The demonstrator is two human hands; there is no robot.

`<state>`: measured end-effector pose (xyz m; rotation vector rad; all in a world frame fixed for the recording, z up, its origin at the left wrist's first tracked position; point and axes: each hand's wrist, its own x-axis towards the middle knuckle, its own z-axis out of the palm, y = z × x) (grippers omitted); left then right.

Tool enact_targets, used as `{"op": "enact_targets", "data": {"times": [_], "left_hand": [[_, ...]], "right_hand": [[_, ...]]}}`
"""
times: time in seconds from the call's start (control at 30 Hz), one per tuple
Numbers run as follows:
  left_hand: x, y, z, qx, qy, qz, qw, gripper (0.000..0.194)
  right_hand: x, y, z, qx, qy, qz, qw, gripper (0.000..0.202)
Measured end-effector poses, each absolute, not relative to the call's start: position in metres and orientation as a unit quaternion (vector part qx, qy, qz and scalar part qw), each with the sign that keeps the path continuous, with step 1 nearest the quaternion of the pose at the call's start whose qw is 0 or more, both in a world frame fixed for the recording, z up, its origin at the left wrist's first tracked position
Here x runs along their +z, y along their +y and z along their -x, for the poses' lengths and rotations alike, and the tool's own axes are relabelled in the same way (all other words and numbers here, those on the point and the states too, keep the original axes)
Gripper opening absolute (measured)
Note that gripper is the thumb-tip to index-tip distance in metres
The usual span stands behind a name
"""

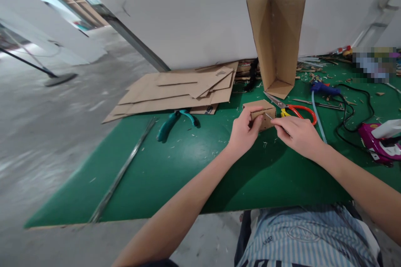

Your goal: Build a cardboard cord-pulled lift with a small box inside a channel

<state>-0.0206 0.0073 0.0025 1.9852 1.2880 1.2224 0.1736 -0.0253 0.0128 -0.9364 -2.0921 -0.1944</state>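
Two hands work close together on my feed: the left hand [246, 128] is clamped on the folded cardboard [266, 124] over the table [188, 179] — steadying it, I judge — while the right hand [296, 134] pinches a thin rod [269, 116] at its face. Scissors [303, 112] lie just beyond, probably parked within reach.

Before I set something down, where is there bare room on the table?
The widest free patch of table, lightly littered, lies between the shiny strip, the pliers and the left forearm. Another lies left of the strip. Beyond the right hand, scissors and glue gun crowd it; cardboard sheets cover the back left.
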Motion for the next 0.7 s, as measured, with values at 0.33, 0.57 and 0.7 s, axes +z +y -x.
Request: {"op": "enact_targets", "data": {"times": [0.33,0.57,0.7], "left_hand": [[-0.005,0.007,0.018,0.445,0.487,-0.725,0.197,0.023],[-0.015,0.007,0.015,0.458,0.484,-0.729,0.156,0.021],[-0.016,0.005,0.013,0.452,0.489,-0.729,0.158,0.022]], "right_hand": [[0.013,-0.026,-0.174,-0.041,-0.835,0.387,0.389,0.024],[0.010,-0.024,-0.176,0.012,-0.834,0.403,0.378,0.023],[0.007,-0.024,-0.174,0.005,-0.832,0.414,0.370,0.024]]}}
